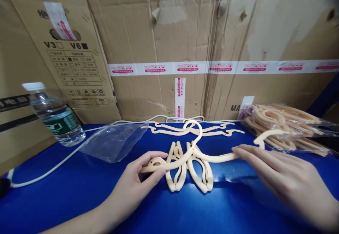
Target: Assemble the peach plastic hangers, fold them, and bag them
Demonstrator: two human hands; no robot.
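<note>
— Bare left hand (pixel 132 181) and bare right hand (pixel 286 174), foreground: how are the fingers set?

— Left: thumb and fingers pinched together around the end of one arm of a smooth, cream plastic clothes hanger (pixel 214 158). Right: fingers long, nearly straight and side by side, tips against the opposite arm; the thumb is hidden, so whether they grip cannot be told.

— Form and position of this hanger?

— Between the two hands. A rounded hook rises from the central joint; two slender arms spread from it, the right one ending in a curved, notched tip. In this view it overlaps two folded cream hangers (pixel 209 175), closed into narrow, leaf-shaped loops and lying side by side on the glossy blue surface (pixel 164 209).

— And farther back?

— Two unfolded cream hangers (pixel 209 132), long-armed, with hooked ends, one behind the other. Left of them: a limp, creased, transparent plastic bag (pixel 113 144), then a clear plastic bottle (pixel 60 123) with white cap and green label; a thin white cable (pixel 132 122) runs nearby. Right: a heap of cream hangers in shiny transparent wrapping (pixel 286 121). Background: brown cardboard cartons (pixel 148 25), creased and scuffed, crossed by white tape (pixel 172 69) printed in red.
</note>
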